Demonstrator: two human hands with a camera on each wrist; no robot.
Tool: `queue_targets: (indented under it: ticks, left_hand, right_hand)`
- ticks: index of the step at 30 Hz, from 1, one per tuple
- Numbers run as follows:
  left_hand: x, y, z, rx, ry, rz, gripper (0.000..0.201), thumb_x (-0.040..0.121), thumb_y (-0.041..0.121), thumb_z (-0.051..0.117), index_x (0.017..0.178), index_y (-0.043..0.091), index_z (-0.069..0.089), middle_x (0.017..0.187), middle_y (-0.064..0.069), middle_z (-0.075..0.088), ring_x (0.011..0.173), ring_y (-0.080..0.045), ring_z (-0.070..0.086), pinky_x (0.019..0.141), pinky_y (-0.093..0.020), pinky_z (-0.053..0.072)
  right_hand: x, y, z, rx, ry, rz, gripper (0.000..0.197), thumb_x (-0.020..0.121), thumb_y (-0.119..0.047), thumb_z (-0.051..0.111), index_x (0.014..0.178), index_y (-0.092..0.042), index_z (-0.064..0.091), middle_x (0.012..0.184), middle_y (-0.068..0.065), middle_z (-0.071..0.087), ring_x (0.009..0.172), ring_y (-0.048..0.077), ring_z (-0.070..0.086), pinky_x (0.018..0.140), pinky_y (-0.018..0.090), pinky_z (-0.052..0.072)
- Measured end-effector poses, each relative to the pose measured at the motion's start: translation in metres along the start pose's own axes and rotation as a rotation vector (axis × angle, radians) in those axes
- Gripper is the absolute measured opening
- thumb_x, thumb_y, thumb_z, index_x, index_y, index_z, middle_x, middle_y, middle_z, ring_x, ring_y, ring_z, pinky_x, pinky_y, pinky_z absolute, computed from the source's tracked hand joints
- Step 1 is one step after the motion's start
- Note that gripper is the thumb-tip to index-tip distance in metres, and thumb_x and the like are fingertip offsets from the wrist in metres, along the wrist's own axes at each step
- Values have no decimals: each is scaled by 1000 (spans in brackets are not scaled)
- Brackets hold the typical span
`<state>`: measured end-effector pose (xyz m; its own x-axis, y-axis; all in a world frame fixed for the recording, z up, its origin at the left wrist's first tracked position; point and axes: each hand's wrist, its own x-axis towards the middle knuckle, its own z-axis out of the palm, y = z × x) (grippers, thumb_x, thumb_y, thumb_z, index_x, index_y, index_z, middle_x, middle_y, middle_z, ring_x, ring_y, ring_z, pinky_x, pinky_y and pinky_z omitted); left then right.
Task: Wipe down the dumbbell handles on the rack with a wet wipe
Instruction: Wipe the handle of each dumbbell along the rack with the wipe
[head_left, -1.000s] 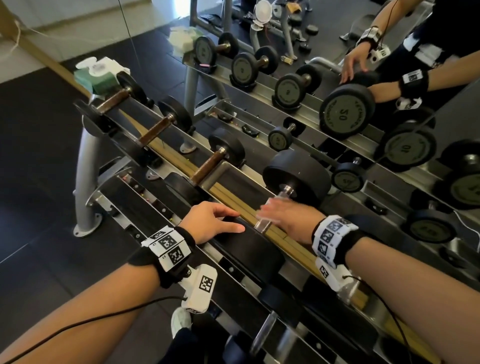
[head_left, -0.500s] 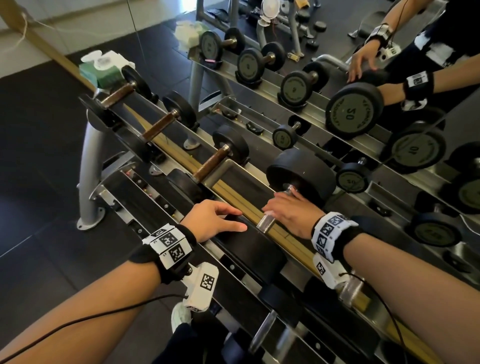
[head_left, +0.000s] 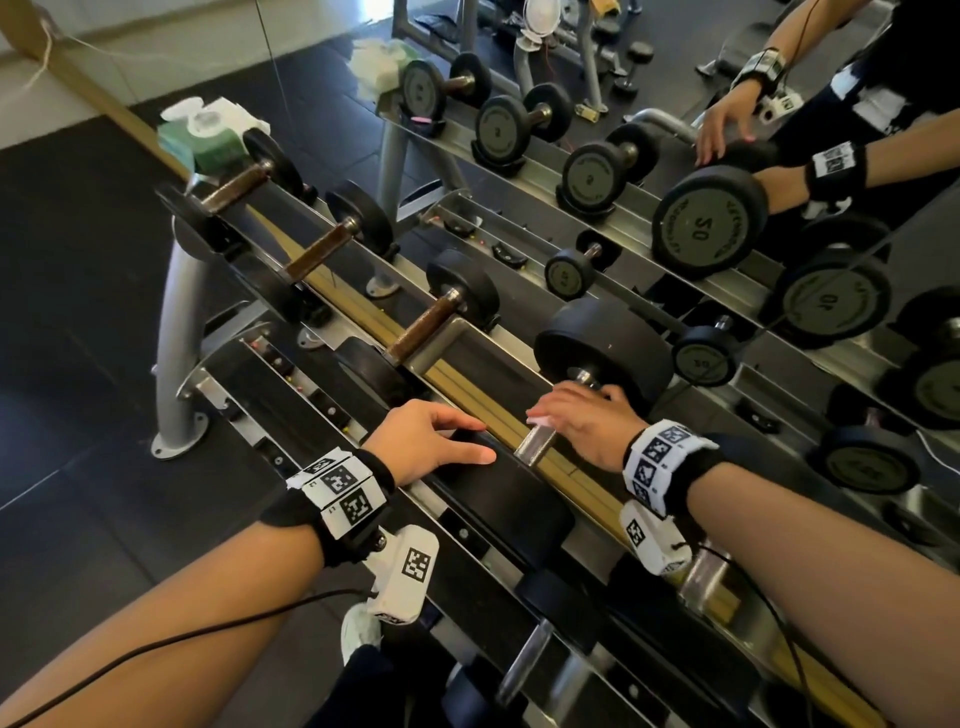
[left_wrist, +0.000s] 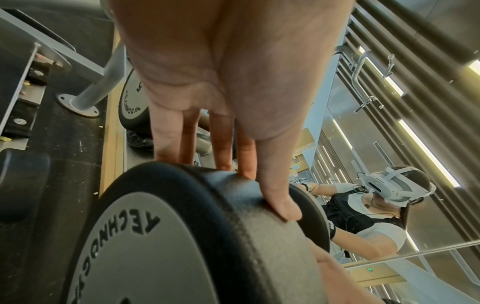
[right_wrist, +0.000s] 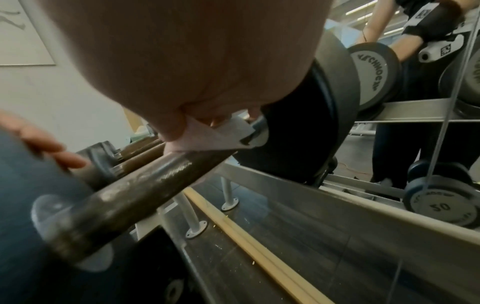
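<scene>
On the rack's upper tier lies a large black dumbbell with a steel handle (head_left: 537, 444) (right_wrist: 145, 185). My right hand (head_left: 582, 421) (right_wrist: 197, 115) grips that handle through a white wet wipe (head_left: 540, 418) (right_wrist: 215, 137), close to the far head (head_left: 605, 353). The near stretch of the handle shows bare. My left hand (head_left: 431, 441) (left_wrist: 249, 181) rests with straight fingers on top of the near head (head_left: 498, 499) (left_wrist: 182, 226) and holds nothing.
Three smaller dumbbells with brown handles (head_left: 421, 330) sit further left on the same tier. A green and white wipe pack (head_left: 208, 137) stands at the rack's left end. A mirror (head_left: 727, 130) behind repeats the rack. On the lower tier lies another dumbbell (head_left: 524, 670).
My right hand has slid the wipe a little along the handle toward the far head. The left hand has stayed on the near head.
</scene>
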<state>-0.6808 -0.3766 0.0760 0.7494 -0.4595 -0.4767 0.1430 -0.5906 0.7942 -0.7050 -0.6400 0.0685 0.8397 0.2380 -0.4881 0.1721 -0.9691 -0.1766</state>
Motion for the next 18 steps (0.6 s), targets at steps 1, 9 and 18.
queue_targets:
  ticks: [1,9,18]
  left_hand:
    - [0,1,0,3,-2,0,42,74,44,83,115,38,72,127,14,63,124,-7,53,108,-35,41]
    - [-1,0,1,-6,-11,14,42,75,43,82,115,38,71,127,12,64,125,-8,53,107,-32,40]
    - [7,4,-4,42,-40,0,35,73,46,83,105,38,73,118,13,64,119,-10,55,105,-37,44]
  right_hand:
    - [0,-3,1,-17,10,26,66,86,-6,58,141,-38,40,145,-15,34,143,9,18,115,52,12]
    - [-24,-15,24,-33,10,-165,85,83,-3,63,150,-40,27,157,-18,23,148,6,3,116,50,8]
    - [-22,-9,19,-181,145,-102,66,92,3,49,152,-17,31,158,5,29,151,29,12,122,35,8]
